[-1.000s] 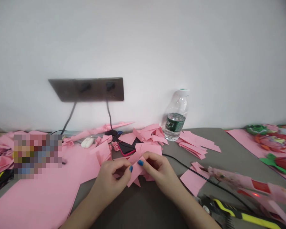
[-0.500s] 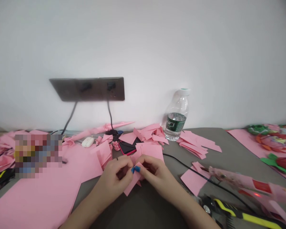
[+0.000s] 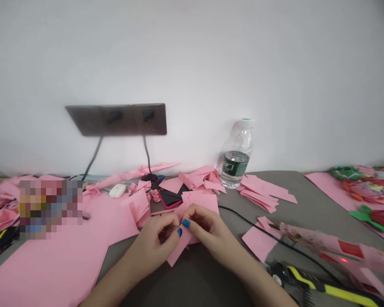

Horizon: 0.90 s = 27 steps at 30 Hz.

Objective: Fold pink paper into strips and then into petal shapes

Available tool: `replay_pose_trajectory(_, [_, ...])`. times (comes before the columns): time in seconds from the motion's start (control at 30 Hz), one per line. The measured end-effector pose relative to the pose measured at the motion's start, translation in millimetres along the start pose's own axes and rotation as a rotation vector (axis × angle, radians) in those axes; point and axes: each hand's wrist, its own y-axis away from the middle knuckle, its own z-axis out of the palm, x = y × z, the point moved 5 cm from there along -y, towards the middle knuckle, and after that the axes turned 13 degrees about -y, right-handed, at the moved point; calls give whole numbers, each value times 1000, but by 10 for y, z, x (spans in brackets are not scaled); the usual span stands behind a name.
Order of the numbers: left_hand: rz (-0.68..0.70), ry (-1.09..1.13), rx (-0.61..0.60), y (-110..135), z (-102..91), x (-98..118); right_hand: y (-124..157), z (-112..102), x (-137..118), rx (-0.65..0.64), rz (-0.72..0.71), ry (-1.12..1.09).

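Between my two hands is a small piece of pink paper (image 3: 178,252), its lower corner hanging toward me above the grey table. My left hand (image 3: 158,234) is closed, thumb and forefinger pinching the paper from the left. From the right, my right hand (image 3: 206,228) pinches the same piece, its blue-nailed thumb close to the left fingertips. The fingers cover the paper's upper part, so its folds there are hidden. Just behind the hands lie a pink paper square (image 3: 208,201) and a dark phone-like object with a red edge (image 3: 171,199).
A water bottle (image 3: 235,164) stands against the wall among pink paper strips (image 3: 264,192). To the right lie a pink-wrapped glue gun (image 3: 326,245) with a lit red light, its black cable, and a yellow-black tool (image 3: 342,294). Large pink sheets (image 3: 57,264) cover the left side.
My fingers have shifted slightly on the paper; the two thumbs are a little farther apart. The paper's lower corner hangs slightly lower. Everything else stays put.
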Motion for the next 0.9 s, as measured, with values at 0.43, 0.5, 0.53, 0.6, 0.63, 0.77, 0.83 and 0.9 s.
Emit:
replay_pose_trajectory(0.43, [23, -5, 24, -22, -17, -41, 4, 6, 8, -4, 58, -26])
replay_pose_trajectory(0.5, [33, -29, 44, -26, -20, -37, -2, -2, 15, -4, 52, -20])
replay_pose_trajectory(0.53, [37, -36, 50, -26, -18, -37, -4, -4, 15, -5, 47, -19])
replay_pose_trajectory(0.6, [39, -37, 54, -23, -11, -41, -8, -7, 10, -8, 32, -13])
replay_pose_trajectory(0.63, [34, -32, 53, -19, -8, -45, -9, -8, 4, -8, 23, -10])
replay_pose_trajectory(0.77, [-3, 0, 55, -5, -14, -54, -14, -22, -28, 10, -31, 3])
replay_pose_trajectory(0.83, [-17, 19, 57, -6, -24, -51, -18, -32, -41, 29, -62, 8])
replay_pose_trajectory(0.9, [-26, 18, 71, -7, -35, -51, -22, -36, -43, 49, -81, 21])
